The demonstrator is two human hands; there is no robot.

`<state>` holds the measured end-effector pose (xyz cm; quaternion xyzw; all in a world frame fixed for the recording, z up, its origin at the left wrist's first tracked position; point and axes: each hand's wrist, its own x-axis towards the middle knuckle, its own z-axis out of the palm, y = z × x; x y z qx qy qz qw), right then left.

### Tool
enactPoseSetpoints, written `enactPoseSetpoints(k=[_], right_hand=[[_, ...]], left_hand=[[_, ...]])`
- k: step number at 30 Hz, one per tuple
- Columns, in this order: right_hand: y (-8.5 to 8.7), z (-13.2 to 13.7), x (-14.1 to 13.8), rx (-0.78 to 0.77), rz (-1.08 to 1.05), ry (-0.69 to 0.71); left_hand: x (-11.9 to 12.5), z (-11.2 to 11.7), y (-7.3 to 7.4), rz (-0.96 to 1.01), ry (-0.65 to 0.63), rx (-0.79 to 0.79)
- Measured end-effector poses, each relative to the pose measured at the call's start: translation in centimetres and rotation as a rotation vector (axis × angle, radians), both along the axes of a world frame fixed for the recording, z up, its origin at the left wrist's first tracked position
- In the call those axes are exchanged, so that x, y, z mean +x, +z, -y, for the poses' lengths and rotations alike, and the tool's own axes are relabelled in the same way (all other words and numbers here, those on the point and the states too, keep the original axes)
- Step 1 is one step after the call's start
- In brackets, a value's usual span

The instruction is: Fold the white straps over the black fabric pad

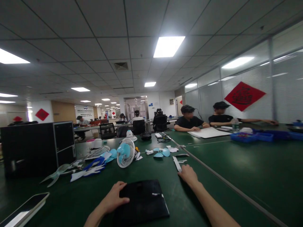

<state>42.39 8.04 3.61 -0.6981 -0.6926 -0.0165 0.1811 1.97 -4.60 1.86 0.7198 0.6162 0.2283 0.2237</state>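
My left hand is at the left edge of a flat black panel, thumb across its top face and fingers by the upper left corner. The panel lies low in front of me and has a small white mark near its right side. My right hand is further out to the right, its fingers closed on the near end of a narrow white strip. Just beyond that strip are a thin curved piece and a small white part. The undersides of both hands are hidden.
A blue-and-white fan, blue fan blades and gloves lie ahead. On the left stand a black computer case and a phone. A metal seam crosses the green table. Two people sit beyond blue trays.
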Motion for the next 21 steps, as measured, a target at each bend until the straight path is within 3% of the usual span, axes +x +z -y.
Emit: enactPoseSetpoints(k=[7, 13, 21], right_hand=[[0.1, -1.0, 0.5, -0.028, -0.043, -0.015], [1.4, -0.8, 2.5, 0.005, -0.097, -0.091], [3.5, 0.3, 1.7, 0.418, -0.163, -0.072]], left_hand=[[0.5, 0.6, 0.9, -0.01, -0.008, 0.016], [0.4, 0.6, 0.9, -0.003, -0.007, 0.014], [0.4, 0.6, 1.0, 0.007, 0.008, -0.01]])
